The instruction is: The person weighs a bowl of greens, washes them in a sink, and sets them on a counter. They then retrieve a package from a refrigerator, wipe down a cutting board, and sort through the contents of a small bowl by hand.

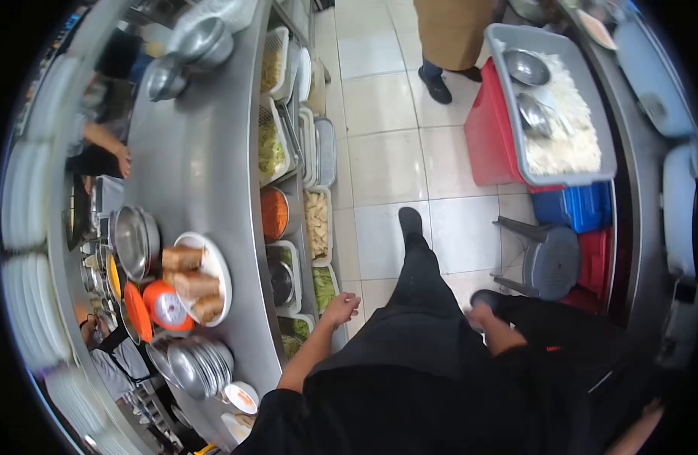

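Observation:
My left hand hangs at my side near the counter, fingers loosely curled with nothing visible in them. Closest to it are a container of green leaves and one of pale chunks on the lower shelf. On my other side, my right hand is low beside my leg, its fingers smeared by motion. On the steel counter to the left, a white oval plate carries several browned pieces of what looks like meat, beside an orange kitchen scale.
A grey tub of white rice with metal bowls rests on a red container at right. A grey stool stands below. Ahead, a person in a brown apron stands on the tiles. Stacked metal dishes sit on the counter.

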Demonstrator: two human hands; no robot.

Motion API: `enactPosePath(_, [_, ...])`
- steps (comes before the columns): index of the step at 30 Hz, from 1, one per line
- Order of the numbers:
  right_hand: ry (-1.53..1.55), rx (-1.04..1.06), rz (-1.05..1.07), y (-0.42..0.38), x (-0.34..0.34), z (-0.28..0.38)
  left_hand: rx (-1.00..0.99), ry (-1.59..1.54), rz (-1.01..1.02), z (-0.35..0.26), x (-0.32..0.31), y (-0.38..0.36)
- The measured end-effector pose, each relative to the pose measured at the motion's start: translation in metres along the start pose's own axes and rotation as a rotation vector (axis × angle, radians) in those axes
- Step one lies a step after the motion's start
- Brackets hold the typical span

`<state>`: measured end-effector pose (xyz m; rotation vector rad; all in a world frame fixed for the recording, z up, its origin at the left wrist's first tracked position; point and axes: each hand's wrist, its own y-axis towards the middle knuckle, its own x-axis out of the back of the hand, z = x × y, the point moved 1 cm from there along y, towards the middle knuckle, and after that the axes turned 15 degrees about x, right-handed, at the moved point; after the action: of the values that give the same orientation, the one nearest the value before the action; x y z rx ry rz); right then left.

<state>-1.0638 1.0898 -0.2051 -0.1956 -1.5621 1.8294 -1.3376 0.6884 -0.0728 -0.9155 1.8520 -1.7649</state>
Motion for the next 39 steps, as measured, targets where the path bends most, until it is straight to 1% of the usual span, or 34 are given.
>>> enactPosePath(1, [-0.056, 0.086, 0.068, 0.055, 0.046, 0.013, 0.072, 0.040, -0.019, -0.010, 0.002, -0.006])
enactPosePath(2, [-0.167, 0.210, -0.051, 0.088, 0.111, 0.042, 0.045, 0.116, -0.063, -0.022, 0.009, 0.004])
enactPosePath(3, [-0.205, 0.309, -0.248, 0.132, 0.162, 0.066, 0.026, 0.188, -0.104, -0.023, 0.020, 0.018])
enactPosePath(4, [-0.188, 0.343, -0.200, 0.156, 0.242, 0.111, 0.004, 0.258, -0.146, -0.023, 0.026, 0.025])
enactPosePath(5, [-0.130, 0.411, -0.270, 0.175, 0.312, 0.158, 0.051, 0.196, -0.139, -0.055, 0.032, 0.007])
enactPosePath(6, [-0.038, 0.404, -0.354, 0.192, 0.366, 0.203, 0.061, -0.030, -0.095, -0.075, 0.033, -0.004])
enactPosePath(7, [0.015, 0.461, -0.415, 0.212, 0.408, 0.248, 0.067, -0.251, -0.057, -0.093, 0.035, -0.009])
enactPosePath(8, [0.051, 0.493, -0.440, 0.224, 0.437, 0.292, 0.071, -0.391, 0.017, -0.107, 0.037, -0.008])
enactPosePath(9, [0.080, 0.587, -0.410, 0.226, 0.460, 0.338, 0.103, -0.474, 0.052, -0.123, 0.039, -0.008])
enactPosePath(10, [0.085, 0.694, -0.454, 0.232, 0.466, 0.379, 0.140, -0.555, 0.094, -0.138, 0.041, -0.005])
enactPosePath(11, [0.076, 0.717, -0.375, 0.231, 0.471, 0.420, 0.169, -0.633, 0.137, -0.150, 0.044, -0.002])
enactPosePath(13, [0.113, 0.834, -0.139, 0.212, 0.482, 0.485, 0.205, -0.735, 0.141, -0.182, 0.053, 0.008])
enactPosePath(14, [0.039, 0.801, -0.086, 0.216, 0.485, 0.507, 0.210, -0.779, 0.137, -0.196, 0.060, 0.015])
enactPosePath(15, [-0.021, 0.759, -0.035, 0.218, 0.484, 0.523, 0.203, -0.758, 0.147, -0.201, 0.064, 0.022])
enactPosePath(17, [-0.250, 0.718, 0.004, 0.253, 0.485, 0.547, 0.148, -0.706, 0.152, -0.224, 0.080, 0.054])
enactPosePath(18, [-0.163, 0.667, -0.002, 0.266, 0.491, 0.555, 0.128, -0.731, 0.149, -0.230, 0.087, 0.064])
enactPosePath(20, [-0.053, 0.670, -0.102, 0.294, 0.514, 0.578, 0.066, -0.709, 0.061, -0.247, 0.102, 0.061])
enactPosePath(21, [0.014, 0.665, -0.137, 0.311, 0.517, 0.586, 0.054, -0.693, 0.019, -0.249, 0.109, 0.054])
enactPosePath(22, [0.139, 0.754, -0.234, 0.338, 0.521, 0.592, 0.064, -0.726, 0.015, -0.248, 0.115, 0.050])
enactPosePath(24, [0.245, 0.933, -0.219, 0.367, 0.546, 0.611, 0.114, -0.809, 0.031, -0.242, 0.116, 0.047])
enactPosePath(25, [0.226, 0.950, -0.172, 0.419, 0.535, 0.612, 0.089, -0.985, 0.117, -0.225, 0.111, 0.053])
enactPosePath(27, [0.179, 0.670, 0.129, 0.415, 0.546, 0.626, 0.356, -1.041, 0.010, -0.229, 0.107, 0.048])
enactPosePath(28, [0.170, 0.725, 0.113, 0.417, 0.540, 0.627, 0.452, -1.071, -0.021, -0.235, 0.104, 0.046])
enactPosePath(30, [0.151, 0.838, 0.047, 0.423, 0.539, 0.625, 0.529, -1.039, 0.013, -0.224, 0.082, 0.059])
enactPosePath(31, [0.233, 0.873, 0.022, 0.416, 0.542, 0.618, 0.558, -1.018, 0.032, -0.219, 0.073, 0.066])
enactPosePath(33, [0.383, 0.964, -0.051, 0.403, 0.555, 0.607, 0.534, -0.893, 0.080, -0.234, 0.057, 0.082])
enactPosePath(34, [0.398, 0.992, -0.109, 0.416, 0.541, 0.608, 0.510, -0.881, 0.090, -0.255, 0.056, 0.088])
enactPosePath(37, [0.305, 1.054, -0.233, 0.411, 0.547, 0.606, 0.452, -0.878, 0.112, -0.310, 0.063, 0.094])
enactPosePath(38, [0.349, 1.070, -0.058, 0.399, 0.568, 0.601, 0.430, -0.892, 0.100, -0.331, 0.070, 0.093])
enactPosePath(39, [0.171, 1.046, -0.049, 0.407, 0.574, 0.593, 0.396, -0.906, 0.079, -0.349, 0.078, 0.095])
